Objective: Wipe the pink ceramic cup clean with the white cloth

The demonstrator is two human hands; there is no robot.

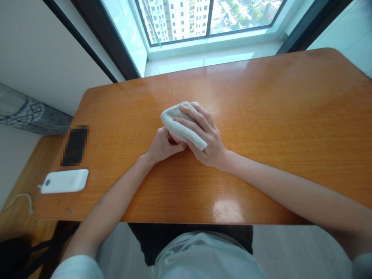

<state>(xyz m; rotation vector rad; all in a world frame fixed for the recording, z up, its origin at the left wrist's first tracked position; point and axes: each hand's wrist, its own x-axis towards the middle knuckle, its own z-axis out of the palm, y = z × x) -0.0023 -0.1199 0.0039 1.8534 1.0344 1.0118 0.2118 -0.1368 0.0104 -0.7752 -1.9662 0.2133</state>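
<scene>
My right hand [207, 133] presses a folded pale grey-white cloth [176, 116] from above, its fingers curved over the fabric. Beneath the cloth, my left hand [164, 145] is wrapped round a pinkish-red object [175, 139]. Only a small part of that object shows between thumb and forefinger; the cloth and fingers hide the rest, so its kind cannot be made out. Both hands meet over the middle of the wooden table [267, 128].
On the table's left side lie a pixelated dark rectangle [74, 146] and a white rounded device [65, 181] with a white cable [27, 195]. Beyond the far edge is a window [209, 19]. A dark strap [55, 246] hangs at lower left.
</scene>
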